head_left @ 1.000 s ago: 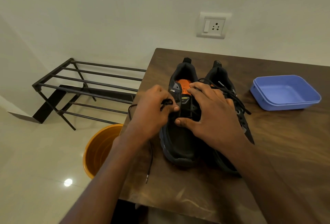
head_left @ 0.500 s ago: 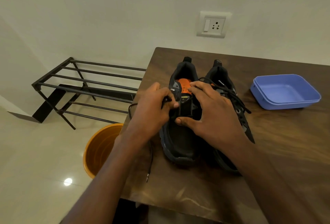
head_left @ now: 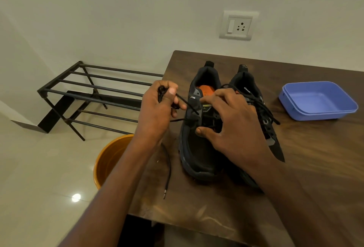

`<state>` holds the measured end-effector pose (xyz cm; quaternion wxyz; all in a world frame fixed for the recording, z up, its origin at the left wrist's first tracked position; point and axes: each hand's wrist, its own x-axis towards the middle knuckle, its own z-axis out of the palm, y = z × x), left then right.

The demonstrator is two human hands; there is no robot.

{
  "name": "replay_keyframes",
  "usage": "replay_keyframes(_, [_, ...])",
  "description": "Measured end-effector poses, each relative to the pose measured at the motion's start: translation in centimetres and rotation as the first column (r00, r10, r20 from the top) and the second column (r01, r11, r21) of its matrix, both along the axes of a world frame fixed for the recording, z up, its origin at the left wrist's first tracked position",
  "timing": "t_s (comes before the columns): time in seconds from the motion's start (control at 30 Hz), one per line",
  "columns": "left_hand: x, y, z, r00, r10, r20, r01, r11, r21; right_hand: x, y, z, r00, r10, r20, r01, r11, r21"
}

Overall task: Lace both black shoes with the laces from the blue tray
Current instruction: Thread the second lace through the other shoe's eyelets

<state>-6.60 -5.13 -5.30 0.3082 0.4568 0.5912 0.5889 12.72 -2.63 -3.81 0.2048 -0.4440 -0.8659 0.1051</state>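
1. One view only, head camera: two shoes side by side on counter (head_left: 315, 168), toes toward viewer; left shoe (head_left: 197, 148) in hand, right shoe (head_left: 254, 97) just beside it, lace loosely piled on top.
2. Left hand (head_left: 157, 114) curled round lace (head_left: 185, 102), thumb and fingers pinching it; strand runs taut from there to an eyelet on left shoe.
3. Right hand (head_left: 230, 128) spread over tongue, thumb and forefinger bracing eyelet area; holds no lace as far as can be seen.
4. Loose lace end (head_left: 167, 179) hangs down counter edge, tip near the rim.
5. Tray (head_left: 319, 112) well apart at right, nothing visible inside.
6. For a good pull: draw out sideways and steadily, keep shoe pinned, likely stop once slack is gone.
7. Watch the hanging end; could slip out if tugged hard.
8. Match both ends for length before the next eyelet.
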Motion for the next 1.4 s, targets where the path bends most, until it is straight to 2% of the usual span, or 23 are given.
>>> replay_keyframes(0.03, [-0.1, 0.0, -0.1, 1.0, -0.016, -0.009, 0.016, 1.0, -0.009, -0.3, -0.3, 0.0, 1.0, 0.025, 0.004, -0.025, 1.0, 0.019])
replay_keyframes(0.07, [-0.2, 0.0, -0.2, 0.996, -0.03, -0.086, 0.027, 0.999, -0.033, -0.7, -0.7, 0.0, 0.999, 0.039, 0.026, -0.04, 0.999, 0.018])
replay_keyframes(0.17, [-0.6, 0.2, -0.9, 0.887, -0.09, -0.453, 0.043, 0.993, -0.112, -1.8, -1.2, -0.3, 0.991, 0.024, 0.132, -0.022, 1.0, -0.018])
replay_keyframes(0.27, [-0.2, 0.1, -1.1, 0.812, -0.091, -0.576, 0.014, 0.99, -0.137, -2.5, -1.4, -0.6, 0.989, 0.011, 0.149, -0.011, 1.0, -0.003])
replay_keyframes(0.33, [-0.1, 0.2, -1.2, 0.833, -0.076, -0.548, -0.001, 0.99, -0.138, -2.6, -1.5, -0.5, 0.995, -0.014, 0.098, 0.013, 1.0, 0.006])
replay_keyframes(0.47, [-0.3, 0.4, -0.8, 0.947, -0.028, -0.319, -0.026, 0.986, -0.164, -2.4, -1.8, -0.4, 0.997, -0.075, 0.008, 0.075, 0.997, -0.009])
replay_keyframes(0.57, [-0.6, 0.3, -0.3, 0.998, -0.02, -0.051, 0.008, 0.975, -0.224, -2.2, -1.7, -0.5, 0.983, -0.118, -0.143, 0.094, 0.982, -0.163])
replay_keyframes(0.6, [-0.5, 0.2, -0.2, 0.999, -0.018, -0.033, 0.01, 0.975, -0.224, -2.2, -1.7, -0.4, 0.97, -0.138, -0.201, 0.089, 0.968, -0.235])
replay_keyframes(0.63, [-0.5, 0.2, -0.2, 0.996, -0.015, -0.089, -0.005, 0.976, -0.216, -2.0, -1.7, -0.2, 0.953, -0.158, -0.258, 0.074, 0.948, -0.309])
replay_keyframes(0.7, [-0.6, 0.1, -0.7, 0.966, -0.018, -0.258, -0.038, 0.977, -0.208, -1.6, -1.5, 0.6, 0.897, -0.228, -0.379, 0.019, 0.876, -0.482])
replay_keyframes(0.8, [-0.8, -0.2, -1.1, 0.908, -0.066, -0.414, -0.04, 0.969, -0.244, -0.5, -1.2, 2.1, 0.726, -0.414, -0.549, -0.146, 0.687, -0.712])
replay_keyframes(0.9, [-0.4, -0.6, -0.8, 0.863, -0.164, -0.478, -0.004, 0.944, -0.329, 1.1, -0.8, 2.9, 0.54, -0.557, -0.63, -0.35, 0.532, -0.771])
replay_keyframes(0.97, [0.3, -0.7, -0.4, 0.852, -0.183, -0.491, 0.025, 0.95, -0.311, 2.2, -0.6, 3.8, 0.386, -0.632, -0.672, -0.517, 0.455, -0.725])
replay_keyframes(1.0, [0.6, -0.6, -0.3, 0.852, -0.182, -0.491, 0.05, 0.961, -0.27, 2.6, -0.5, 4.3, 0.317, -0.65, -0.691, -0.571, 0.451, -0.686])
replay_keyframes(1.07, [1.1, -0.6, -0.4, 0.855, -0.169, -0.491, 0.067, 0.974, -0.218, 3.5, -0.3, 5.0, 0.25, -0.632, -0.734, -0.584, 0.506, -0.635])
replay_keyframes(1.23, [1.7, -0.2, -0.7, 0.867, -0.116, -0.485, 0.006, 0.975, -0.223, 5.7, 0.7, 5.7, 0.248, -0.481, -0.841, -0.394, 0.743, -0.541])
replay_keyframes(1.33, [1.9, -0.3, -0.5, 0.848, -0.114, -0.518, -0.004, 0.975, -0.221, 6.5, 0.8, 5.8, 0.318, -0.457, -0.831, -0.242, 0.808, -0.537])
replay_keyframes(1.4, [1.9, -0.6, -0.1, 0.832, -0.084, -0.548, -0.014, 0.985, -0.173, 6.1, 0.5, 5.9, 0.464, -0.417, -0.782, -0.174, 0.823, -0.542])
